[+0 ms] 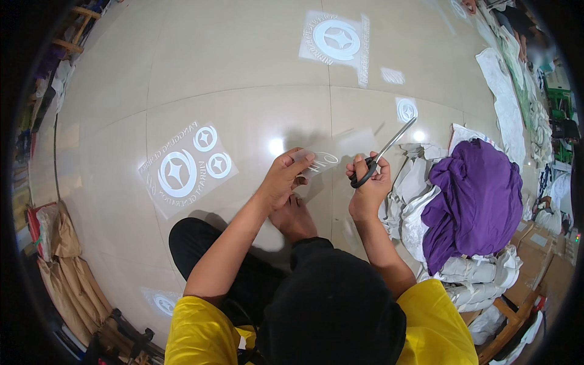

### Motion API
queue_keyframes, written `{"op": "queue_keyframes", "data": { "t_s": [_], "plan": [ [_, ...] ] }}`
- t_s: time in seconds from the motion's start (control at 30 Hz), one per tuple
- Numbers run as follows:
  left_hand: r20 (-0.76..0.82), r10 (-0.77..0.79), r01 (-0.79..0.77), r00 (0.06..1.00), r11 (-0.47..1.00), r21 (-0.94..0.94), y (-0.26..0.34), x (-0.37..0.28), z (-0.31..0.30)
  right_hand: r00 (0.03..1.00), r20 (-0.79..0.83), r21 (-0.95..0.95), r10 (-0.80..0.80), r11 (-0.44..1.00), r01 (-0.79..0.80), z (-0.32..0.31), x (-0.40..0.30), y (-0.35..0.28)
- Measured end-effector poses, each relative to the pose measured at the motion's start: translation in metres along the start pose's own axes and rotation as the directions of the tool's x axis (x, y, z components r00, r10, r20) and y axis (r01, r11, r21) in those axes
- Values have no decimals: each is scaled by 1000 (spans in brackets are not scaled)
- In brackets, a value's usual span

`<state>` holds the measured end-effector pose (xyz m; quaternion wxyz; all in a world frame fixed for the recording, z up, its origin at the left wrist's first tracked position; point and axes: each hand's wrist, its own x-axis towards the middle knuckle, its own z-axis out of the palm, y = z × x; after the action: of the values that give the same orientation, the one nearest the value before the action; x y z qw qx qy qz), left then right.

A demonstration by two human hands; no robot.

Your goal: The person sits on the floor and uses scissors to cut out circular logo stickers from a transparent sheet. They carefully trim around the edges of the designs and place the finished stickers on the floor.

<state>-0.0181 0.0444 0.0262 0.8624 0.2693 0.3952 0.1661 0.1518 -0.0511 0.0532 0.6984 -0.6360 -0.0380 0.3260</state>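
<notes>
In my left hand [289,171] a small piece of clear transfer film [321,163] with white lettering is pinched between thumb and fingers. My right hand [372,182] holds black-handled scissors [396,140], their blades pointing up and to the right, away from the film. The blades look closed. Left of my hands, a larger transfer film sheet [219,137] with white round emblems and lettering lies flat on the tiled floor [255,109]. A small film piece with one emblem [406,110] lies near the scissor tips.
Farther out lie a large emblem film [336,40] and a small film scrap [393,75]. Purple fabric [479,200] is heaped over white bundles at right, near cardboard boxes [534,242]. Brown paper packages [68,283] line the left side. Another emblem film [163,303] lies at lower left.
</notes>
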Motion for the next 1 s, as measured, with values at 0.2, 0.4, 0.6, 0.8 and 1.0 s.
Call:
{"op": "queue_keyframes", "data": {
  "t_s": [0.2, 0.4, 0.6, 0.8, 1.0],
  "plan": [
    [9, 107, -103, 994, 971, -216, 1, -4, 25, 999, 44, 61, 12, 998, -14, -4, -10, 12],
    [-6, 164, -163, 986, 986, 44, 20, -3, 12, 956, 289, -193, 45, 981, 12, -74, -44, 36],
    [37, 64, -68, 997, 989, 134, 32, -7, -4, 778, 561, -388, 282, 920, -54, -92, -58, 25],
    [76, 6, -19, 997, 985, 173, 34, -9, -1, 776, 533, -378, 337, 915, -138, -69, -44, 11],
    [85, 17, -32, 996, 982, 185, 34, -11, 3, 771, 521, -395, 366, 904, -162, -62, -40, 6]
  ]
}}
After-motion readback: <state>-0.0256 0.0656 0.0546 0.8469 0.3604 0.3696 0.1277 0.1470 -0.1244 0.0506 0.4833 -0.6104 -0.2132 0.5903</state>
